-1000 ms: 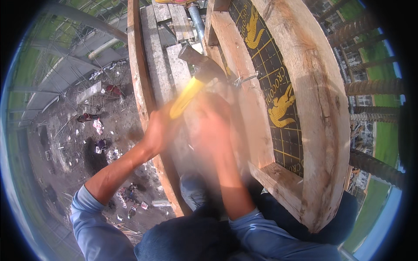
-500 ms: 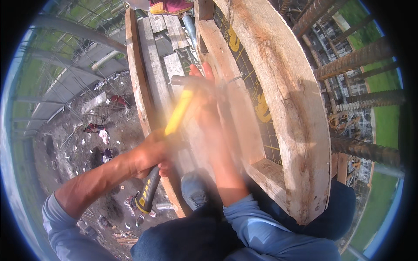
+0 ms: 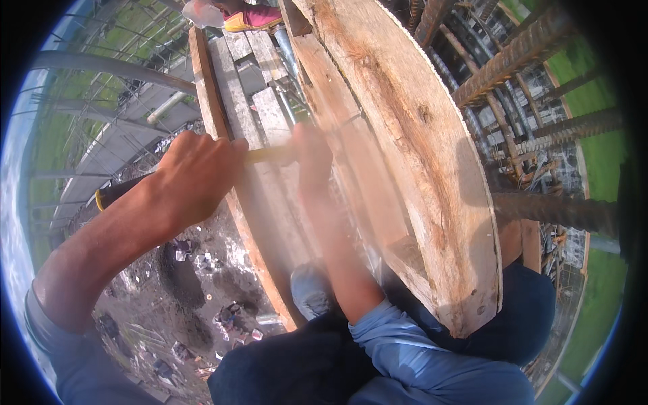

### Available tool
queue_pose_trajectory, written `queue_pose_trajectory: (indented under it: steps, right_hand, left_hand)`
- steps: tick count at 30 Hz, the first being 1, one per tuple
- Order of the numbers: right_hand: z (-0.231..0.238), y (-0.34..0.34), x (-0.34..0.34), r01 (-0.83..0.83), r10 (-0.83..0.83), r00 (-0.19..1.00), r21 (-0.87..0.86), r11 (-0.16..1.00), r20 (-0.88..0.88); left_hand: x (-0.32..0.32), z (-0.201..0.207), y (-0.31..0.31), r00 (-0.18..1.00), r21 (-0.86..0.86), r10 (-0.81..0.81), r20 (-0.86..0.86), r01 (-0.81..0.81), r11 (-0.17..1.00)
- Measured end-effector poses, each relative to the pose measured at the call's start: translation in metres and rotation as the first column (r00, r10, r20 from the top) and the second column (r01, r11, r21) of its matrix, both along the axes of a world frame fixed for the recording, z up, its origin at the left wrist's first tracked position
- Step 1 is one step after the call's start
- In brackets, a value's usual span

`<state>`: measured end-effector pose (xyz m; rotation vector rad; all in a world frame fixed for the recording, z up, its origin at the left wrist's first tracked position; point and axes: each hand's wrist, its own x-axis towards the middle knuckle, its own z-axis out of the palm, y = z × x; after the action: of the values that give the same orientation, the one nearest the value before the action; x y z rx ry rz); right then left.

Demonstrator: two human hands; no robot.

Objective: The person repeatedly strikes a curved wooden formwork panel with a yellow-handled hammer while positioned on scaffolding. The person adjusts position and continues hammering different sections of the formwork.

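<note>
My left hand (image 3: 202, 165) is wrapped round the handle of a hammer (image 3: 265, 155). The black grip end sticks out behind the wrist, and the yellow shaft points right, blurred. My right hand (image 3: 312, 152) is by the far end of the shaft, beside the inner face of a curved timber form (image 3: 405, 135). Motion smears its fingers, so I cannot make out whether it holds anything; the hammer's head is not distinguishable either. A thin nail-like piece (image 3: 351, 120) shows against the wood just right of that hand.
Narrow planks (image 3: 236, 101) form a walkway, edged on the left by an upright board (image 3: 209, 88), with a drop to rubble-strewn ground (image 3: 182, 283). Thick ribbed steel bars (image 3: 553, 212) jut out on the right. Another person's shoe (image 3: 253, 18) stands at the far end.
My left hand has moved up and left, and the hammer has swung from a steep slant to nearly level. The right hand has shifted slightly down and left, its raised fingers no longer distinct.
</note>
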<state>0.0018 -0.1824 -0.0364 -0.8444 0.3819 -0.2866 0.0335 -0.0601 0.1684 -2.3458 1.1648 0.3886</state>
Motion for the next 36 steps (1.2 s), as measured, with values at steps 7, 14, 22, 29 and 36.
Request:
queue_pose_trajectory:
  steps: [7, 14, 22, 29, 36]
  right_hand:
    - [0.049, -0.006, -0.031, -0.163, 0.168, 0.973, 0.048, 0.986, -0.161]
    - [0.035, 0.02, -0.059, -0.012, 0.064, 0.98, 0.267, 0.964, -0.187]
    - [-0.044, -0.019, -0.048, -0.185, 0.244, 0.957, -0.319, 0.93, 0.157]
    - [-0.024, -0.021, 0.004, -0.599, 0.237, 0.719, 0.41, 0.688, 0.654]
    - [-0.006, -0.018, 0.014, -0.542, 0.072, 0.793, 0.645, 0.54, 0.606]
  left_hand:
    - [0.066, -0.013, 0.007, 0.494, 0.013, -0.54, 0.681, 0.73, 0.684]
    - [0.123, -0.102, 0.035, 0.949, -0.286, -0.151, -0.278, 0.068, 0.956]
    - [-0.039, -0.181, 0.046, -0.383, 0.35, -0.092, -0.919, -0.902, 0.254]
    - [-0.081, -0.137, 0.014, -0.707, 0.687, -0.399, -0.583, -0.692, 0.222]
    - [-0.123, -0.132, -0.006, 0.221, -0.233, 0.075, -0.972, -0.937, -0.26]
